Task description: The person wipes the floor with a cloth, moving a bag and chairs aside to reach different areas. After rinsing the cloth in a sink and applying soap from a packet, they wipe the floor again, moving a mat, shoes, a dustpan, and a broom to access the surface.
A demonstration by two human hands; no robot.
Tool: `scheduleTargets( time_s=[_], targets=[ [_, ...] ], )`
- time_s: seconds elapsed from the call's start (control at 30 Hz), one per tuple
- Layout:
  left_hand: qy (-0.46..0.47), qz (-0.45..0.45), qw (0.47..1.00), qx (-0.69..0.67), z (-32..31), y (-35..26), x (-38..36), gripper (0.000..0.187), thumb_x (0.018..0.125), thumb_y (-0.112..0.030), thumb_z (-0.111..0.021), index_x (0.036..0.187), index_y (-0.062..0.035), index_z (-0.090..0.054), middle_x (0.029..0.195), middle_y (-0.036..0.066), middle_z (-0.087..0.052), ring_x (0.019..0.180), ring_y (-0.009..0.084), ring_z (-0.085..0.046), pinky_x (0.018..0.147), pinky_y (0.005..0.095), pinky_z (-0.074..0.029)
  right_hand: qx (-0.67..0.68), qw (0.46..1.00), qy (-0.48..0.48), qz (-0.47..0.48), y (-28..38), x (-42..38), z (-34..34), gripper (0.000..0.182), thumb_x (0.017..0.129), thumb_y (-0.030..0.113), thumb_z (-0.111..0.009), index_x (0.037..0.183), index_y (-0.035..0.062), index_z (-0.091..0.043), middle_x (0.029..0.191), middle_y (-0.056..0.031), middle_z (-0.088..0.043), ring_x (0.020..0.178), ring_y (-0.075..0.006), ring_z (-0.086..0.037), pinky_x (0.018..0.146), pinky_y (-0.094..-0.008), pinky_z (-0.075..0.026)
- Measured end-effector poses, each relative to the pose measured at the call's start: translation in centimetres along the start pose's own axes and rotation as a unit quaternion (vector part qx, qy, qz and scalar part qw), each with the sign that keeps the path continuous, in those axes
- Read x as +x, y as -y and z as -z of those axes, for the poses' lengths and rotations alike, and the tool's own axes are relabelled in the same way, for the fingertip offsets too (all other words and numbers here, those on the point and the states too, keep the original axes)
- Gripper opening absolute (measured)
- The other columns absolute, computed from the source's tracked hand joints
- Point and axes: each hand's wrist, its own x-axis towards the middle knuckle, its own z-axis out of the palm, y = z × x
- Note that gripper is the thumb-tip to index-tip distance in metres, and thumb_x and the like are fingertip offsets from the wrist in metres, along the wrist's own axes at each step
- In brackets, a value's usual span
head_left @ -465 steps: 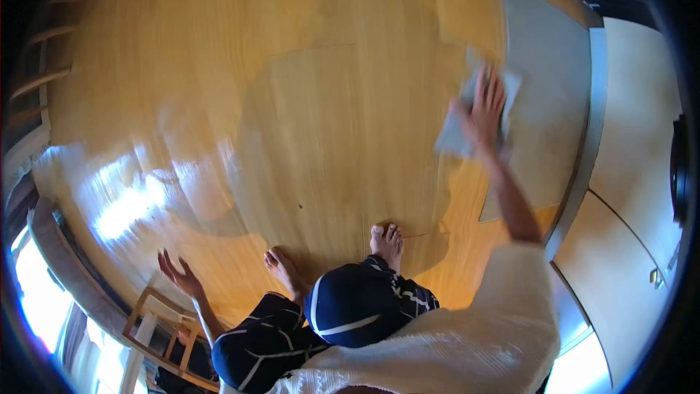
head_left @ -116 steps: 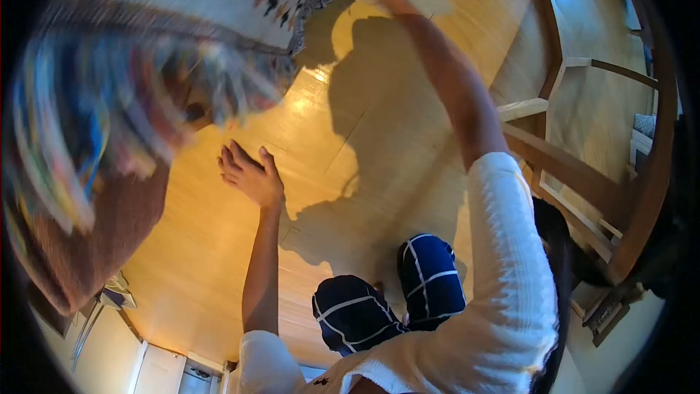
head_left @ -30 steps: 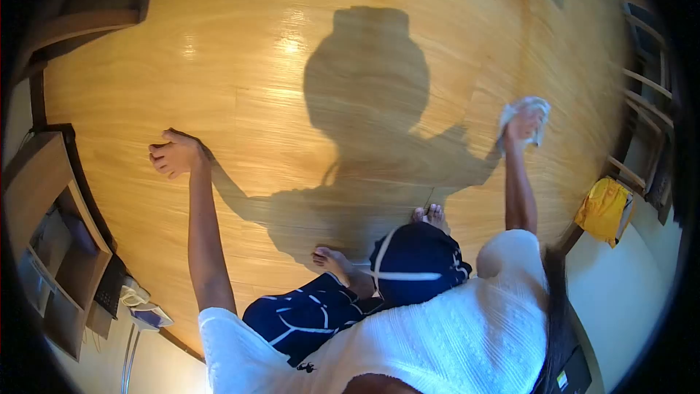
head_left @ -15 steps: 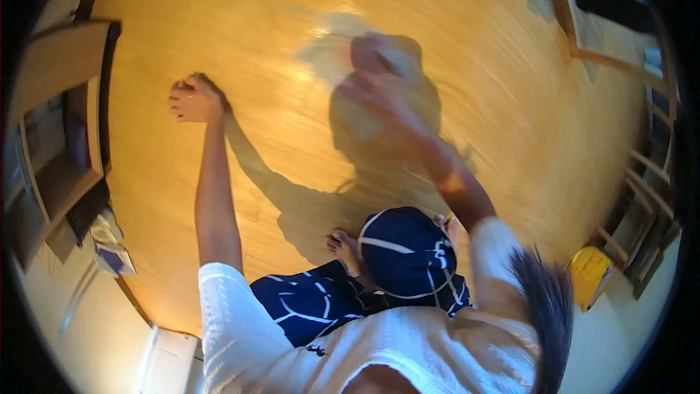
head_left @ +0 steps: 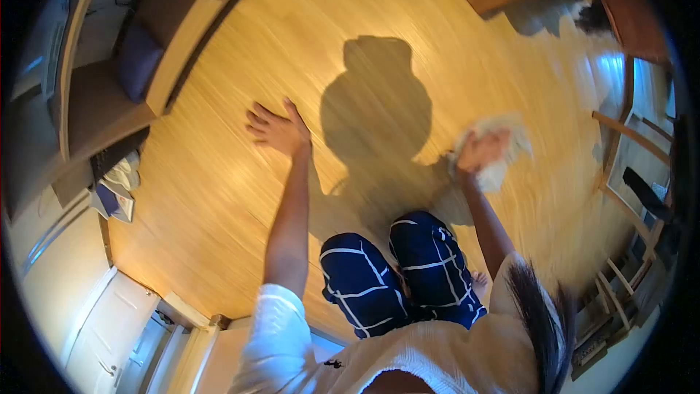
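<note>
Two hands working: right hand (head_left: 480,152) squeezing soft, light cloth (head_left: 502,147) at three o'clock, left hand (head_left: 275,130) spreading flat on floor (head_left: 219,175).

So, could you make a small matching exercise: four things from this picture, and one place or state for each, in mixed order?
Things:
1. left hand
2. right hand
3. cloth
4. cushion

States:
a. on the shelf at the left
b. flat on the floor, fingers spread
c. closed on the cloth
d. pale, bunched, on the floor

Pairs: 1-b, 2-c, 3-d, 4-a
</note>
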Motion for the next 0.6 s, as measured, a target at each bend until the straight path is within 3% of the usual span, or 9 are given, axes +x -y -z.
scheduleTargets(
  time_s=[0.1, 0.27, 0.3, 0.4, 0.43, 0.47, 0.5, 0.57, 0.6],
  targets=[
    [0.008, -0.014, 1.0, -0.013, 0.1, 0.5, 0.5, 0.077, 0.085, -0.059, -0.036, 0.138, -0.0052, -0.021, 0.143, 0.021, -0.015, 0.131, 0.0438, -0.01, 0.1, 0.0616, -0.009, 0.094, 0.989, 0.055, 0.101, 16.2, 7.7, 1.5, 0.078, 0.083, 0.05, -0.048, 0.138, 0.0017, -0.02, 0.143, -0.0225, -0.016, 0.131, -0.0402, -0.017, 0.104, -0.055, -0.011],
    [0.015, -0.011, 0.999, 0.03, -0.4, 0.9, 0.9, 0.075, 0.085, -0.054, -0.039, 0.137, -0.0034, -0.022, 0.141, 0.022, -0.018, 0.13, 0.0437, -0.012, 0.101, 0.0591, -0.01, 0.207, 0.972, -0.028, 0.108, 36.2, 22.8, -4.9, 0.078, 0.08, 0.052, -0.048, 0.136, 0.0026, -0.026, 0.143, -0.0215, -0.02, 0.133, -0.036, -0.015, 0.103, -0.0569, -0.011],
    [0.015, -0.008, 0.999, 0.049, -0.2, 0.7, 0.5, 0.073, 0.085, -0.054, -0.04, 0.136, -0.003, -0.025, 0.14, 0.022, -0.021, 0.128, 0.044, -0.015, 0.1, 0.0581, -0.013, 0.258, 0.963, 0.016, 0.07, 40.7, 25.8, -5.6, 0.071, 0.081, 0.051, -0.048, 0.135, 0.0071, -0.031, 0.143, -0.018, -0.023, 0.133, -0.0332, -0.017, 0.103, -0.0572, -0.011],
    [-0.005, 0.032, 0.999, -0.021, 0.2, -2.1, 1.5, 0.065, 0.087, -0.049, -0.042, 0.131, -0.0017, -0.033, 0.137, 0.021, -0.027, 0.124, 0.0423, -0.026, 0.097, 0.0534, -0.025, 0.168, 0.949, 0.026, 0.264, 47.9, 26.2, -5.4, 0.066, 0.082, 0.05, -0.048, 0.134, 0.0115, -0.034, 0.142, -0.0144, -0.026, 0.132, -0.0315, -0.021, 0.104, -0.0558, -0.013],
    [-0.017, 0.053, 0.996, -0.064, 0.5, -3.7, 2.5, 0.062, 0.087, -0.046, -0.042, 0.129, -0.0012, -0.036, 0.136, 0.021, -0.029, 0.122, 0.0413, -0.03, 0.096, 0.0516, -0.029, 0.138, 0.935, 0.03, 0.326, 48.8, 26.7, -5.5, 0.064, 0.082, 0.049, -0.048, 0.133, 0.013, -0.035, 0.142, -0.0132, -0.027, 0.131, -0.0309, -0.022, 0.104, -0.0553, -0.014],
    [-0.013, -0.087, 0.991, -0.101, 0.3, -6.1, 4.5, 0.05, 0.09, -0.039, -0.041, 0.124, -0.0019, -0.042, 0.133, 0.02, -0.032, 0.117, 0.037, -0.039, 0.089, 0.047, -0.036, 0.195, 0.896, 0.021, 0.398, 47.3, 25.5, -5.1, 0.063, 0.082, 0.049, -0.048, 0.134, 0.015, -0.035, 0.142, -0.0117, -0.028, 0.13, -0.0303, -0.024, 0.104, -0.0533, -0.016],
    [-0.003, -0.104, 0.991, -0.088, 1.1, -10.1, 6.4, 0.047, 0.092, -0.033, -0.039, 0.128, -0.0032, -0.037, 0.135, 0.019, -0.031, 0.121, 0.0337, -0.034, 0.093, 0.0489, -0.032, 0.252, 0.85, 0.012, 0.463, 44.2, 23.2, -4.0, 0.062, 0.082, 0.049, -0.048, 0.134, 0.017, -0.036, 0.142, -0.0103, -0.028, 0.129, -0.0298, -0.027, 0.104, -0.0513, -0.018],
    [0.04, -0.125, 0.99, -0.06, 0.1, -15.3, 9.9, 0.053, 0.092, -0.037, -0.036, 0.132, -0.0034, -0.031, 0.137, 0.018, -0.028, 0.125, 0.0383, -0.026, 0.1, 0.0491, -0.023, 0.322, 0.826, 0.113, 0.448, 37.3, 21.4, -2.6, 0.058, 0.084, 0.047, -0.048, 0.132, 0.0166, -0.038, 0.14, -0.0114, -0.031, 0.126, -0.03, -0.033, 0.103, -0.0463, -0.024],
    [0.036, -0.128, 0.991, -0.035, -0.7, -15.5, 10.3, 0.055, 0.092, -0.038, -0.035, 0.134, -0.004, -0.028, 0.138, 0.019, -0.026, 0.126, 0.0383, -0.023, 0.101, 0.0504, -0.02, 0.299, 0.872, 0.096, 0.375, 34.0, 22.6, -1.5, 0.057, 0.084, 0.046, -0.047, 0.132, 0.0158, -0.039, 0.14, -0.0119, -0.032, 0.125, -0.0301, -0.034, 0.103, -0.0449, -0.026]
  ],
)
